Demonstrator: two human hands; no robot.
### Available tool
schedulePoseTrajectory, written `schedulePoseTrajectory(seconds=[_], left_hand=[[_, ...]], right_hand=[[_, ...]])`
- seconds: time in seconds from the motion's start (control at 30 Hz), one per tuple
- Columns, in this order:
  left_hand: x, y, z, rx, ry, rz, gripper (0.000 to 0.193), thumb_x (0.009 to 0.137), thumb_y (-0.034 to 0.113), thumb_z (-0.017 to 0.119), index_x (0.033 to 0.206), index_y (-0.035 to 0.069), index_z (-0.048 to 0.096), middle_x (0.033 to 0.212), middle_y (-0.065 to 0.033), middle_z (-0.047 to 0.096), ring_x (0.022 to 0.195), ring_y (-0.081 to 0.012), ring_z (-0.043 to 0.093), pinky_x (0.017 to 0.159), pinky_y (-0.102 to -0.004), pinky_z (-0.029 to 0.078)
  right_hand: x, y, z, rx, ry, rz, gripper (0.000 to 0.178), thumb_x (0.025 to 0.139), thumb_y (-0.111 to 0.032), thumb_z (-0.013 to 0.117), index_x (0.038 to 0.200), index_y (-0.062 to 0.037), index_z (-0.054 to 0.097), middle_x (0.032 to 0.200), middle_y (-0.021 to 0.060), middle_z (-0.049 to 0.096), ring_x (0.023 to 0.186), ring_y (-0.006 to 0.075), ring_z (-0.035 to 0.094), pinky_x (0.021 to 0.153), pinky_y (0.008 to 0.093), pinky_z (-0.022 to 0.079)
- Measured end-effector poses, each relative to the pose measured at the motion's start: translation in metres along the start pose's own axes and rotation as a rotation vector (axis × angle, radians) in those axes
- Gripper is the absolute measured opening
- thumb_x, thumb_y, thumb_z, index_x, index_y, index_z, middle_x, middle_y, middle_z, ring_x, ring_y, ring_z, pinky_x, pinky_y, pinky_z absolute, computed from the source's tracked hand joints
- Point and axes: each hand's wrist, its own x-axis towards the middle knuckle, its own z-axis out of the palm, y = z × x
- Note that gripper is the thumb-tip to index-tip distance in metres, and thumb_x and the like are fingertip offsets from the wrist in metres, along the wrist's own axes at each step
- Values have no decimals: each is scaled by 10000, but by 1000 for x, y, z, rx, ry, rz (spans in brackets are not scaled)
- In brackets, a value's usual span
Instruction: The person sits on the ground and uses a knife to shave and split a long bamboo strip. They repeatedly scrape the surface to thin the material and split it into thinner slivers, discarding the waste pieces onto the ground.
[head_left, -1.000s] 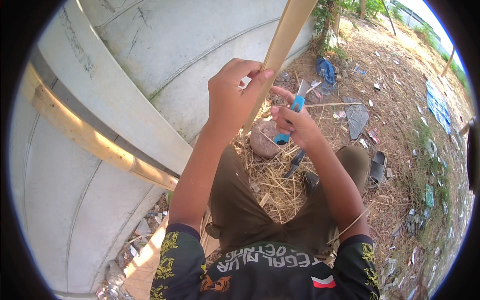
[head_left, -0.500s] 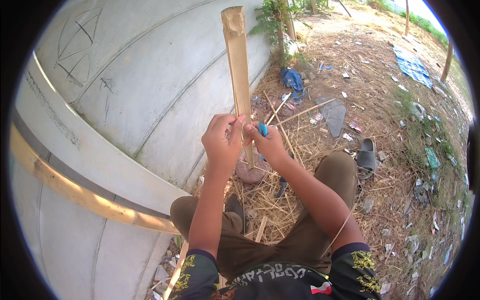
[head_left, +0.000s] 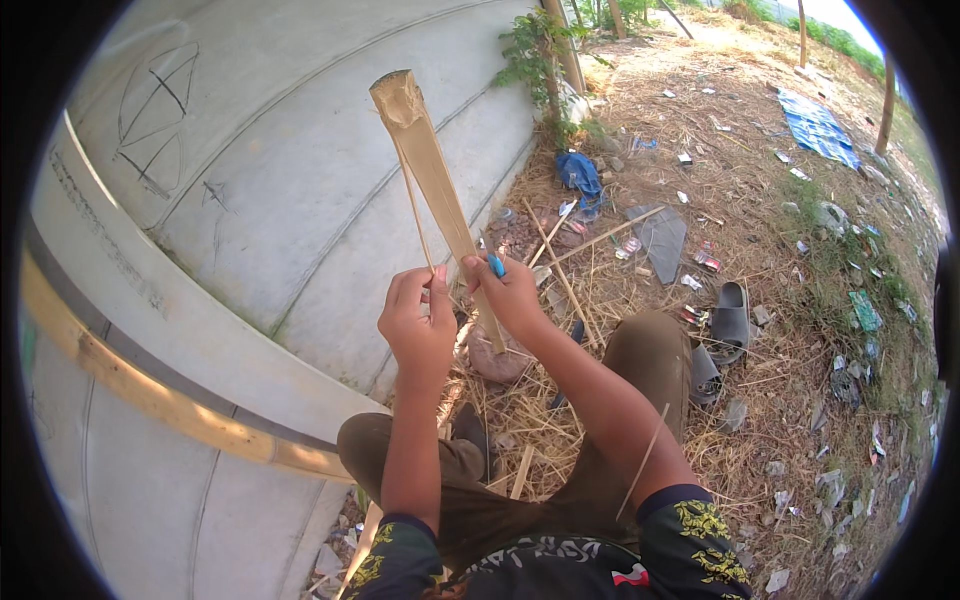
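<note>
A split bamboo slat slants up to the left, its far end rough and chipped at the node. My right hand is closed round its lower part. A blue piece, apparently the handle of a knife, shows at the same hand; most of that tool is hidden. Between the thumb and fingers of my left hand is a thin bamboo strip, which runs up beside the slat and meets it near the top, with a gap lower down. Beneath the slat's lower end lies a round reddish stone.
Straw and bamboo shavings cover the ground between my legs. A pale panel wall and a bamboo pole stand at left. Grey slippers, a blue cloth and scattered litter lie to the right and ahead.
The slat's top has tilted left and come lower. My left hand has moved left and down, off the slat, pulling the thin strip apart from its side.
</note>
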Motion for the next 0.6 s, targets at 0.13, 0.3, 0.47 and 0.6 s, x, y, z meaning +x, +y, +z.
schedulePoseTrajectory(seconds=[0.13, 0.3, 0.47, 0.6], left_hand=[[-9, -1, -8, 36, 2, 10, 69, 902, 52, 686, 857, 11, 652, 807, -88, 656, 634, -193, 596, 575, -298, 496], [-22, 16, -13, 77, -39, -28, 69, 903, 46, 685, 861, 7, 645, 805, -81, 647, 602, -181, 550, 568, -305, 477], [-35, 21, -7, 57, 16, -71, 74, 908, 70, 689, 891, 5, 658, 819, -84, 655, 626, -167, 575, 574, -300, 474], [-2, -5, -27, -39, -8, -280, 144, 901, 123, 718, 945, -6, 672, 869, -101, 684, 681, -161, 620, 606, -300, 494]], right_hand=[[8, -6, -4, -28, 80, -7, 341, 958, -366, 659, 1054, -47, 730, 655, -5, 631, 583, 72, 517, 546, 285, 425], [12, -2, -2, -142, 157, -38, 353, 975, -377, 627, 1047, -45, 723, 638, 18, 626, 563, 101, 542, 547, 311, 443], [8, -2, -2, -276, 98, -138, 370, 976, -394, 620, 1014, -39, 716, 620, 27, 626, 551, 113, 572, 539, 313, 453], [-27, -23, 27, -133, -193, -65, 356, 983, -372, 615, 970, -31, 715, 603, 43, 620, 541, 110, 581, 519, 306, 447]])
